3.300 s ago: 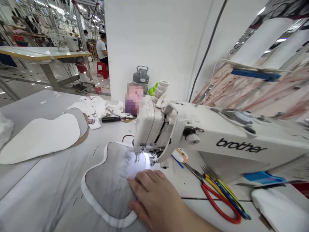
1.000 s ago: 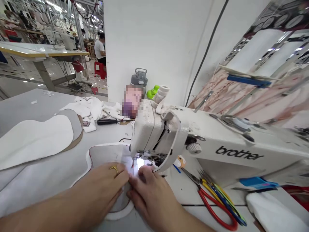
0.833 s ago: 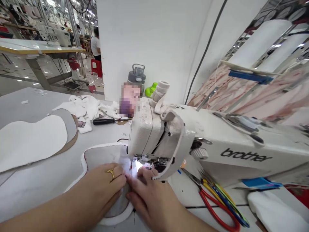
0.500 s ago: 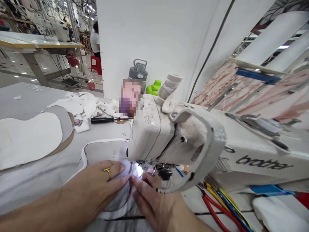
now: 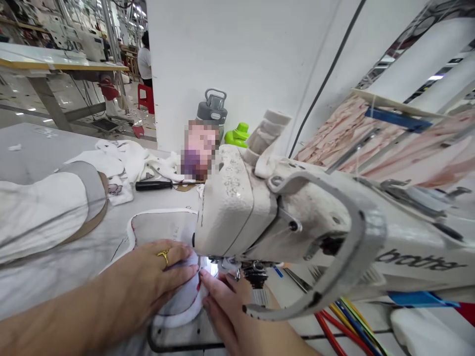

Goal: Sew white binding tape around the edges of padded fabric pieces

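Where the machine's lamp throws its bright patch, we find the grey fabric panel [image 5: 158, 228] with a white fleecy border. It lies flat on the worktop [image 5: 33, 153], its right edge tucked under the head of the sewing machine [image 5: 233, 207].

The left hand [image 5: 148, 279], with a gold ring [image 5: 163, 255] on one finger, lies palm down on the panel, fingers stretched out close together and pressing the cloth. At three o'clock from it the right hand [image 5: 226, 309] also rests with fingers extended. Its fingertips [image 5: 204, 275] sit on the panel's border just beside the lit spot, almost meeting those of the left hand. We cannot see the right thumb.

At ten o'clock from the panel a black-handled screwdriver [image 5: 152, 185] lies on the worktop, near a heap of white cloth [image 5: 122, 158]. At nine o'clock sits a stack of white cut panels [image 5: 40, 212]. At twelve o'clock, against the wall, stand a grey water bottle [image 5: 212, 106] and a green object [image 5: 237, 136]. At four o'clock, partly under the machine's arm, we make out red-handled scissors [image 5: 330, 321].

Far off at eleven o'clock a person in a white top [image 5: 144, 62] is beside a red stool [image 5: 146, 99].
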{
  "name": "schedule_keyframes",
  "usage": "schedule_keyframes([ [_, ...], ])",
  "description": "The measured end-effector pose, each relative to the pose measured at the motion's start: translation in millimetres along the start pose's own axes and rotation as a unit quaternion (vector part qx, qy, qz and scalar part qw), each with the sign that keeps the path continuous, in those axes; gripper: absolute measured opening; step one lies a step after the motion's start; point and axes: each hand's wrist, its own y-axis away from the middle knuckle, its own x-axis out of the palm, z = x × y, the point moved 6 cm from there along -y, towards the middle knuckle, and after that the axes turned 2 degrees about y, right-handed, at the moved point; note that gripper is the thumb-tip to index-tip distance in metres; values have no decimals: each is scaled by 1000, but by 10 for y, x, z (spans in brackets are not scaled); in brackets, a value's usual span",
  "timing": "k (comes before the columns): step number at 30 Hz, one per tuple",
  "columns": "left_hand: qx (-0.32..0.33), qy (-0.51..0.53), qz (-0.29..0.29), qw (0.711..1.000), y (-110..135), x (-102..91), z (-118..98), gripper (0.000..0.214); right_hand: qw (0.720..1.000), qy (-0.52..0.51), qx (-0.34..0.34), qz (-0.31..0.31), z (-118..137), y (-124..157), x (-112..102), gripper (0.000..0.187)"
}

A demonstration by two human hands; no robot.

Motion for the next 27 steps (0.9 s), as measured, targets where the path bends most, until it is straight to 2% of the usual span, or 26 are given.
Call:
schedule_keyframes([
  [3,-19,7,6,1000,-3,3,30,33,999,-26,-3,-18,-4,-26,-49,24],
  [10,-28,1,59,998,13,47,17,38,995,-99,11,6,-31,-59,-136,25],
  [14,-26,6,50,998,10,33,14,41,987,-161,20,21,-93,-63,-136,32],
  [17,-32,7,57,998,11,28,25,39,982,-188,22,11,-126,-76,-161,27],
  [22,-32,-3,57,998,5,1,35,37,971,-224,76,21,-178,-94,-185,23],
  [27,-18,-7,21,1000,-30,-22,37,36,962,-243,124,9,-299,-85,-118,33],
])
